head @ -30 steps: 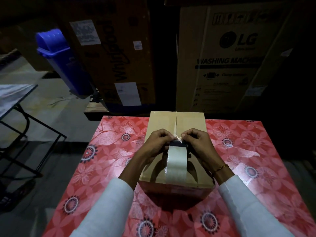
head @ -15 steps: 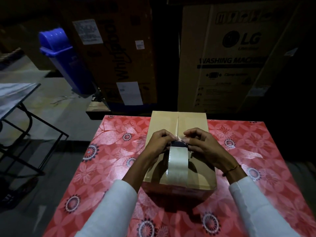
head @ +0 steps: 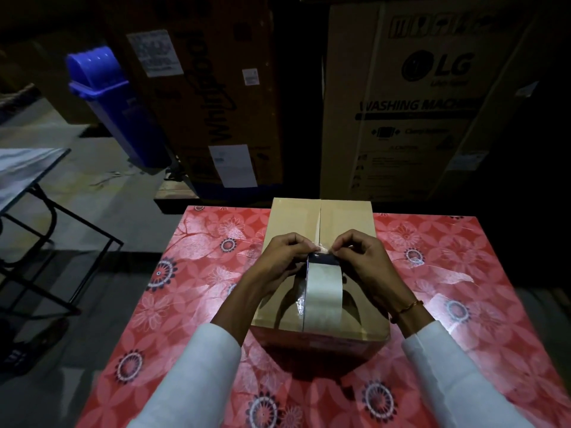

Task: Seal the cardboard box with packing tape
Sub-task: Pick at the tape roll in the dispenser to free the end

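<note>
A brown cardboard box with its flaps closed sits on a table with a red flowered cover. A roll of clear packing tape stands on edge on top of the box, over the centre seam. My left hand and my right hand meet at the far top of the roll. Both pinch the loose end of the tape between thumb and fingers. The far half of the seam is bare.
Two tall appliance cartons stand right behind the table. A blue bin leans at the back left. A black metal-framed table is on the left, over grey floor.
My fingers have shifted slightly at the top of the roll and now pinch a small bit of tape end. The roll and box have stayed in place.
</note>
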`<state>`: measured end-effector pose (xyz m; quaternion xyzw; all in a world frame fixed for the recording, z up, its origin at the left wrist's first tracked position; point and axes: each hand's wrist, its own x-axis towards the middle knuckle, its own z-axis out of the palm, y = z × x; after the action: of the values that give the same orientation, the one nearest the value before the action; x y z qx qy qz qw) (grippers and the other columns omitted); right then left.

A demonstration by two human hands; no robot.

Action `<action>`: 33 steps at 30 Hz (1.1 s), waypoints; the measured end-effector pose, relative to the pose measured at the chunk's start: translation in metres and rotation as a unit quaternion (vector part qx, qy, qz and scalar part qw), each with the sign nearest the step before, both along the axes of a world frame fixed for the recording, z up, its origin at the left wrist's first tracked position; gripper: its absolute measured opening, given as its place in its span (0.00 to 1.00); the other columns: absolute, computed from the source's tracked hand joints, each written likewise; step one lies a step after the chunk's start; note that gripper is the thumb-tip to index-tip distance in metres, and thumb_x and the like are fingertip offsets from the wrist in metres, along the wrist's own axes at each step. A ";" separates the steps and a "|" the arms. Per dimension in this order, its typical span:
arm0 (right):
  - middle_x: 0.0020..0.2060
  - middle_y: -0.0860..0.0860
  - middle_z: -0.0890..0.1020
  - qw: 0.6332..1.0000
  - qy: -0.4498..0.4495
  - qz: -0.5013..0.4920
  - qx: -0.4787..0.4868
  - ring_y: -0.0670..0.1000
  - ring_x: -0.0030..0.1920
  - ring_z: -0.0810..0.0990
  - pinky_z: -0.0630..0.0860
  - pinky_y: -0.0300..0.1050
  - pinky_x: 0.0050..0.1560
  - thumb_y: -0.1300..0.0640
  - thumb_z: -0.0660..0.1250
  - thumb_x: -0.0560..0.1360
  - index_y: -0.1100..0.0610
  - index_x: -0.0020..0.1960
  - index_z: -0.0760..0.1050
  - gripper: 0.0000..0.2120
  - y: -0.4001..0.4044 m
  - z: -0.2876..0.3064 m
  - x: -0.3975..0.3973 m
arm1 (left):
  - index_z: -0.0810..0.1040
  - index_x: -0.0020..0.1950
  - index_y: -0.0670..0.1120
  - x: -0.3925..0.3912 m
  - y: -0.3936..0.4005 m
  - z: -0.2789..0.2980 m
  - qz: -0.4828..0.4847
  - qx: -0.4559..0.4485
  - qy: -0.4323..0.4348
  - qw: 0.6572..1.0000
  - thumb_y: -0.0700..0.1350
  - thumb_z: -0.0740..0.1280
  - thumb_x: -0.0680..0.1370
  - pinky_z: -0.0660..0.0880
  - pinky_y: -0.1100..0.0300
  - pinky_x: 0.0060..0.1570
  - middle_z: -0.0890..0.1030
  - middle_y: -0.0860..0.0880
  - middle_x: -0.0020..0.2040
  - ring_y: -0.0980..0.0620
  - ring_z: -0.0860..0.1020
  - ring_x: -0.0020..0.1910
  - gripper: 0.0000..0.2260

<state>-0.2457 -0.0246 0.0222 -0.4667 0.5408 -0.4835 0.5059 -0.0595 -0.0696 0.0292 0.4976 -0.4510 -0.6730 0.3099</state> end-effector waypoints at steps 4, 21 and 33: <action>0.44 0.58 0.81 1.000 -0.022 -0.004 0.015 0.56 0.43 0.78 0.75 0.46 0.39 0.70 0.65 0.77 0.58 0.42 0.80 0.11 0.000 0.002 0.002 | 0.82 0.49 0.37 0.006 -0.005 0.000 -0.026 0.025 0.007 0.999 0.39 0.69 0.78 0.71 0.49 0.52 0.82 0.38 0.52 0.43 0.77 0.50 0.05; 0.49 0.57 0.79 0.992 -0.090 0.029 0.080 0.52 0.45 0.79 0.79 0.37 0.35 0.70 0.61 0.80 0.60 0.54 0.75 0.09 -0.004 0.017 -0.003 | 0.79 0.50 0.38 0.001 -0.005 0.010 -0.020 0.037 -0.014 0.999 0.38 0.68 0.76 0.74 0.51 0.50 0.78 0.39 0.48 0.42 0.76 0.50 0.05; 0.59 0.51 0.78 0.988 0.102 0.120 0.004 0.51 0.58 0.81 0.80 0.37 0.46 0.55 0.73 0.77 0.52 0.60 0.75 0.14 -0.005 0.015 -0.003 | 0.80 0.56 0.31 -0.009 -0.005 0.012 0.010 0.052 -0.060 0.997 0.38 0.65 0.75 0.76 0.55 0.47 0.80 0.38 0.51 0.44 0.79 0.50 0.14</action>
<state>-0.2485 -0.0297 0.0376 -0.5726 0.5318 -0.3672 0.5044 -0.0684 -0.0747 0.0410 0.5571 -0.4284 -0.6613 0.2622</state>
